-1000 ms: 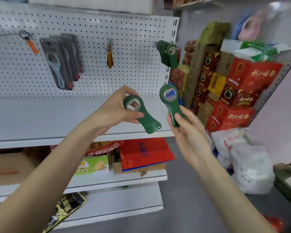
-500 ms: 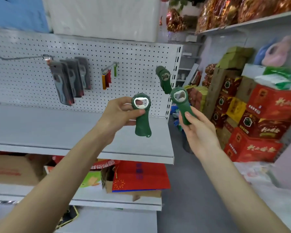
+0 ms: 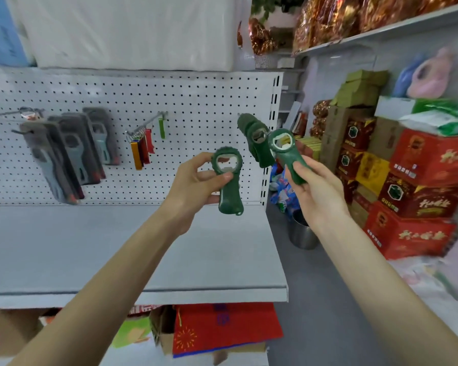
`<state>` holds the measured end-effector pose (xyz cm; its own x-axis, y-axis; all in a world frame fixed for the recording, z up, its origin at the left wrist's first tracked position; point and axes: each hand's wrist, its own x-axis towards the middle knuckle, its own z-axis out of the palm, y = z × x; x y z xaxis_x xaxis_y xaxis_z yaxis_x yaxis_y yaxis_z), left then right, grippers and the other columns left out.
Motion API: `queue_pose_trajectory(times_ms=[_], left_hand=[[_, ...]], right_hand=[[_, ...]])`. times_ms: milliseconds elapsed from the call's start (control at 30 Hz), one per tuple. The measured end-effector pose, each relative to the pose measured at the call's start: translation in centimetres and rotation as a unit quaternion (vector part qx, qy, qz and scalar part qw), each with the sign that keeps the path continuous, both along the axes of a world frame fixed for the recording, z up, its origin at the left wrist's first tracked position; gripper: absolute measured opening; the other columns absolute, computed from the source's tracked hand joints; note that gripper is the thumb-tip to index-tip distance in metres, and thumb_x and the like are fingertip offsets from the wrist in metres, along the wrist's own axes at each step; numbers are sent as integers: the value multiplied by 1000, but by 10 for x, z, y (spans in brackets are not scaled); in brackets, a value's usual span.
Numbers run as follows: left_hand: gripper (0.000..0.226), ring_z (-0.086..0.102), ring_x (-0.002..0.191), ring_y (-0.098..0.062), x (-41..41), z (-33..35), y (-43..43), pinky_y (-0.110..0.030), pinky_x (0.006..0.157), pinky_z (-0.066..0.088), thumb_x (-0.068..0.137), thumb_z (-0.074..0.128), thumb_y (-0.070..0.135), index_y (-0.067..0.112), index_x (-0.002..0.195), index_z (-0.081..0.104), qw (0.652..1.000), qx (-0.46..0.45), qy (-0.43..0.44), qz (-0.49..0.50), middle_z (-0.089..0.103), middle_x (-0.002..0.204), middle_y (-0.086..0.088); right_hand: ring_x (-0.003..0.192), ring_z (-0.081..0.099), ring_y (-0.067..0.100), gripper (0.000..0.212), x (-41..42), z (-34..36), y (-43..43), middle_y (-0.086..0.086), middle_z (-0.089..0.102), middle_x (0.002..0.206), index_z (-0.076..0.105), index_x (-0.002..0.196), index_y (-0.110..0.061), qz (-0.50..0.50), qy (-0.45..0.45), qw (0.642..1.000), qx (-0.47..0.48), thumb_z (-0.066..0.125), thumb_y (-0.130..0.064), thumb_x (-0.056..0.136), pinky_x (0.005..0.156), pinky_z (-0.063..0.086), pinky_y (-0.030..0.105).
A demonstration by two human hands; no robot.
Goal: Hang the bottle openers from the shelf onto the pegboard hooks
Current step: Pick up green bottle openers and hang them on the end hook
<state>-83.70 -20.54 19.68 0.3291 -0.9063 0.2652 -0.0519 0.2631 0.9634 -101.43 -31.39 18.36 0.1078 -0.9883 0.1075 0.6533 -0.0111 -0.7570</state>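
A: Head view, left to right: why is the left grip [image 3: 196,180] clasping its green bottle opener [image 3: 229,186] above the shelf [image 3: 90,247]?

B: Waiting its turn, I'd judge. The right grip [image 3: 317,186] pinches a 2nd opener [image 3: 286,154] by the handle, ring raised beside the hung green openers [image 3: 254,138] on the pegboard [image 3: 196,107], ready to thread on.

My left hand [image 3: 193,180] holds the first opener [image 3: 229,186] upright, ring end up, above the shelf [image 3: 143,247] and before the pegboard [image 3: 196,101]. To its right, my right hand [image 3: 317,191] holds the second opener [image 3: 286,154] tilted, its ring end just beside the hung openers [image 3: 254,138] near the pegboard's right edge. Further left hang the small openers [image 3: 142,149], then the packaged openers [image 3: 69,149]. Right of the shelf stand stacked boxes [image 3: 421,180], a metal pot [image 3: 302,233] between them.
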Motion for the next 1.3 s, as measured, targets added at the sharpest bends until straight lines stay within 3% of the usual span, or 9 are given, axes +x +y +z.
queue_pose_trajectory(times_ms=[133,367,567,767,933,1100,1300], left_hand=[[27,73,86,-23,12,3,-26,-29,67,59,87,63,-2,13,110,59,1000,7,-11,-10,76,92,-10],[35,72,91,-25,20,3,-59,-37,78,59,86,64,-4,8,117,57,999,20,-25,-21,75,96,-13],[33,73,85,-22,24,-2,-68,-29,68,59,85,64,-4,8,115,59,1000,6,-7,-15,75,93,-12],[29,73,85,-20,31,-2,-72,-29,68,59,85,66,-2,12,110,61,1000,-3,1,4,75,91,-11],[32,71,91,-23,35,0,-75,-36,76,60,83,68,1,15,111,61,999,-7,-9,32,72,97,-16],[29,71,90,-23,29,-1,-78,-37,77,60,83,70,2,18,107,63,999,-2,-25,48,74,94,-13],[27,71,84,-21,20,-4,-79,-34,78,60,83,69,3,12,108,65,998,9,-8,60,74,92,-15]], right_hand=[[95,71,22,24,14,0,-22,16,68,112,64,107,1,-3,18,1000,-25,61,9,85,75,57,25],[94,71,23,18,26,-3,-43,12,71,104,67,98,-3,-5,33,998,-45,63,8,84,74,57,25],[94,71,24,17,35,-10,-52,12,71,103,67,98,-3,9,44,998,-41,62,8,85,73,57,24],[83,72,24,15,49,-13,-57,6,75,82,65,93,-6,41,44,998,-27,64,7,85,74,59,31],[87,72,25,24,56,-15,-62,16,70,99,61,110,5,60,56,997,-7,64,2,87,76,59,32],[89,72,22,14,53,-24,-61,15,70,103,66,101,-4,108,65,992,8,65,-5,88,71,58,26],[87,73,21,9,44,-33,-60,6,74,90,68,95,-11,140,97,985,29,68,-14,87,68,58,24]])
